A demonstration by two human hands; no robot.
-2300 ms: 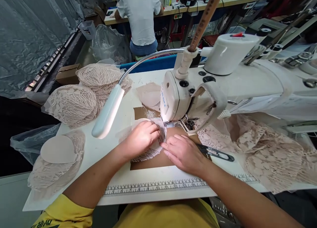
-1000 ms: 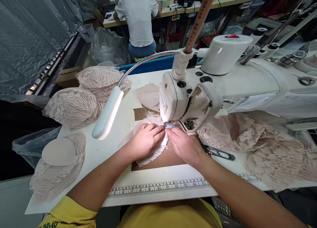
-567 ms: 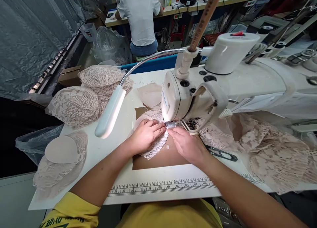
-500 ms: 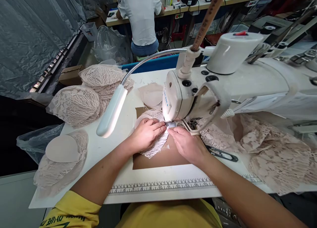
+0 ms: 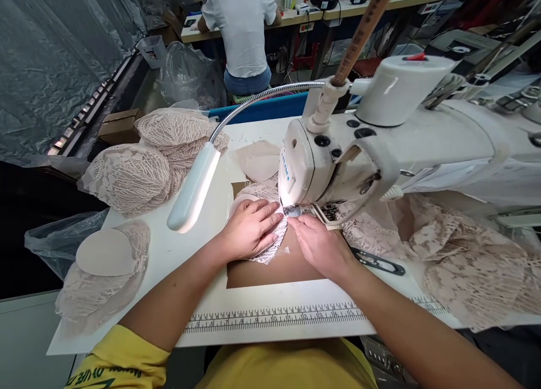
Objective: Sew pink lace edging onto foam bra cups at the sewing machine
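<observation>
Sewing of the lace piece [image 5: 270,239] is in hand: left hand [image 5: 249,229] lies flat on it, right hand [image 5: 319,247] presses its edge at the presser foot [image 5: 296,211], middle of the tabletop [image 5: 203,276]. Next feeding probably needs steady, even guidance.

Lace piece [image 5: 270,243]: pale beige, open leaf pattern, lying flat on brown panel [image 5: 274,273]; far edge runs under presser foot [image 5: 296,211]. Possibly a smooth pad beneath; unclear.
</observation>
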